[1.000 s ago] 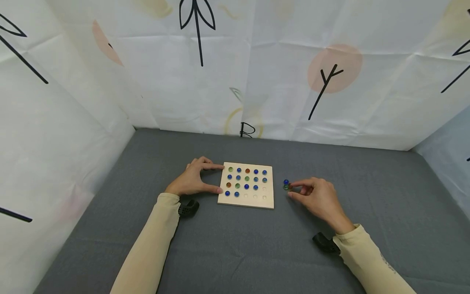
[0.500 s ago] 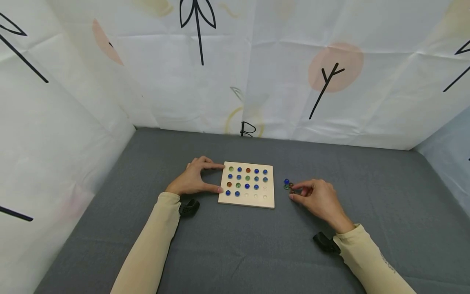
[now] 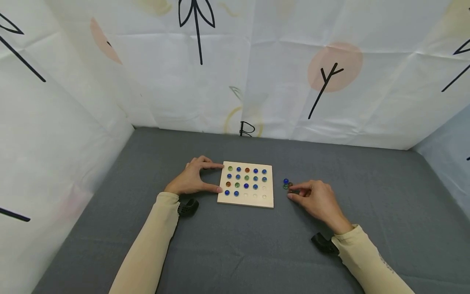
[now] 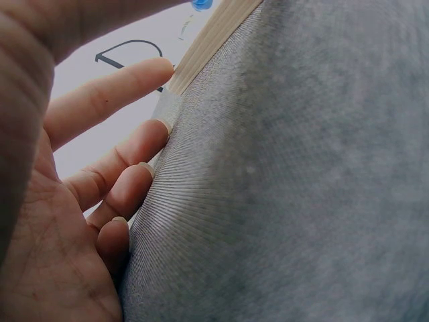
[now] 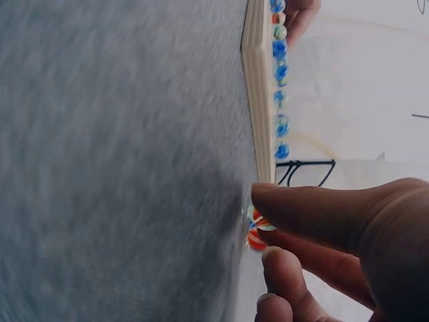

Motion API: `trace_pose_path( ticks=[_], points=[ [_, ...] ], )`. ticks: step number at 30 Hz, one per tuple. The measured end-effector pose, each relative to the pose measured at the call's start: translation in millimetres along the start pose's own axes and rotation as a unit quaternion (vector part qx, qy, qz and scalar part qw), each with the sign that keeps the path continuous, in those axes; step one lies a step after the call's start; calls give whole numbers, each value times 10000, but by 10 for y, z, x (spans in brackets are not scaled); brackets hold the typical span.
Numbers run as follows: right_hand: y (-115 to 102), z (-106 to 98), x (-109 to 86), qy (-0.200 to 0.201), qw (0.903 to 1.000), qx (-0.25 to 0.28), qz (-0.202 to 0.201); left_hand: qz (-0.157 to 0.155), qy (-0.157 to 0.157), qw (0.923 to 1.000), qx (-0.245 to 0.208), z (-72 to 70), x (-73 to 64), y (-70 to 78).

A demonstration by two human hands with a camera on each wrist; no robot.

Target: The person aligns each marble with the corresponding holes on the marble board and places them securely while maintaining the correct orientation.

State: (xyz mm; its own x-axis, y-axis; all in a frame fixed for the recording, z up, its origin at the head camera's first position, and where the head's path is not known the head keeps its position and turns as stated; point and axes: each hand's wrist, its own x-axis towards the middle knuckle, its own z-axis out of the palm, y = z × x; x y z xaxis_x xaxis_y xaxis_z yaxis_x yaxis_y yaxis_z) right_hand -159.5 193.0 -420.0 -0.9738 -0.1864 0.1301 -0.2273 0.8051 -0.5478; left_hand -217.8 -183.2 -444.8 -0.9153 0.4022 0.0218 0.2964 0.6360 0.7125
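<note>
A square wooden board (image 3: 245, 201) lies on the grey cloth, with rows of blue, green and orange-brown glass marbles in its hollows. My left hand (image 3: 192, 178) touches its left edge with the tips of the spread thumb and straight index finger. In the left wrist view the other fingers (image 4: 127, 190) curve loosely beside the edge. To the right of the board, my right hand (image 3: 318, 200) pinches a marble (image 5: 259, 219) with red and white streaks between thumb and index finger, low over the cloth. Against it sit a blue marble (image 3: 285, 181) and a couple more, partly covered by the fingers.
Grey cloth (image 3: 220, 253) covers the table around the board. White patterned sheets (image 3: 279, 94) hang behind and at the sides. A black wrist camera (image 3: 188, 208) sits at the left sleeve, another device (image 3: 324, 243) at the right. Bare hollows (image 3: 255, 195) show at the board's lower right.
My right thumb and index finger have drawn slightly closer together around a marble at the near side of the small cluster. The left hand and the board keep their places.
</note>
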Motion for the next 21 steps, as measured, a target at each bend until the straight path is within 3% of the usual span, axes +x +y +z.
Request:
trace_pose_path(
  ticks=[13, 21],
  points=[
    [-155, 53, -56, 288, 9970, 474, -531, -4, -15, 10000, -7, -12, -3, 21],
    [-250, 89, -94, 196, 9942, 756, -735, -32, -7, 10000, -11, -7, -7, 15]
  ],
)
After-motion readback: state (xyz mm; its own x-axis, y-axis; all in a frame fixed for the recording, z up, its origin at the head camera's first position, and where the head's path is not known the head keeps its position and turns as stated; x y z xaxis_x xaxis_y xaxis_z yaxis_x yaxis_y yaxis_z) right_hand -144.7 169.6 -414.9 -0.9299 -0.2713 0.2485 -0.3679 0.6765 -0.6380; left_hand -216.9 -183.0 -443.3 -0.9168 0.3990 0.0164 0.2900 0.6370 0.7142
